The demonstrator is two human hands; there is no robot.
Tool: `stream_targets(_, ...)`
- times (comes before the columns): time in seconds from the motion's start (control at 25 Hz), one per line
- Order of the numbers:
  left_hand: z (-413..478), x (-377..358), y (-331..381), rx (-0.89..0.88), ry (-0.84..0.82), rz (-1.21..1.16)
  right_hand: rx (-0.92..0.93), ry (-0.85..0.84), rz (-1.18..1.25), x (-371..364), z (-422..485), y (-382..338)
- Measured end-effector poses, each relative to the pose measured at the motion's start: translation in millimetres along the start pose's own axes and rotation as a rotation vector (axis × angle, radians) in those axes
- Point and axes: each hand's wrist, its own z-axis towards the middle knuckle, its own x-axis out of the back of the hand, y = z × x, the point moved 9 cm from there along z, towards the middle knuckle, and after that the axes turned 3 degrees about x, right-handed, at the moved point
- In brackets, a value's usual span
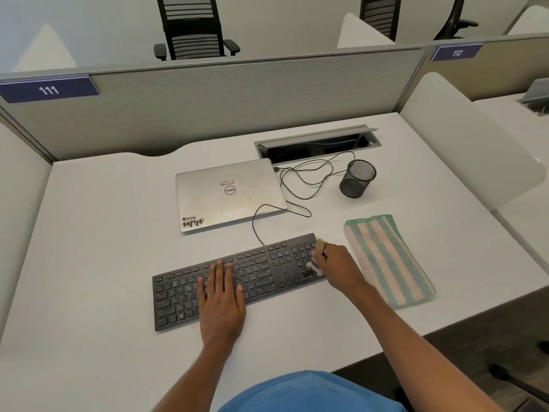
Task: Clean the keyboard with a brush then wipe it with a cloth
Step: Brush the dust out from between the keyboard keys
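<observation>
The left hand (221,295) is lying flat, fingers slightly spread, on the middle of the keyboard (175,295), which is sitting on the desk (98,233) at 6 o'clock from the laptop (228,193). The right hand (337,263) is gripping the brush (320,244) with curled fingers, its bristles touching the keys at the keyboard's 3 o'clock end. The folded cloth (389,260) is lying just beyond, also at 3 o'clock.

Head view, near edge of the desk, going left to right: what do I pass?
First the left hand flat on the black keyboard → right hand gripping a small tan-handled brush → folded green-and-peach striped cloth.
</observation>
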Motion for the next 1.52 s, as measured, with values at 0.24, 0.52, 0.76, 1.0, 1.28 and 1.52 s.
stream_targets(0.24, 0, 0, 0, 0.004, -0.001, 0.005, 0.016, 0.067, 0.016, 15, -4, 4)
stream_targets(0.52, 1, 1, -1, 0.013, 0.001, -0.001, 0.017, 0.259, 0.086, 31, -5, 14)
stream_targets(0.76, 1, 1, -1, 0.01, 0.006, -0.006, -0.026, 0.02, -0.055, 5, 1, 21)
stream_targets(1.0, 1, 0, 0, 0.012, -0.001, -0.005, -0.028, 0.112, 0.068, 26, -8, 5)
stream_targets(1.28, 0, 1, -1, 0.013, -0.002, -0.005, -0.028, 0.077, -0.071, 19, -17, 30)
stream_targets(1.52, 0, 1, -1, 0.013, -0.007, -0.001, -0.011, 0.223, 0.13, 27, -30, 29)
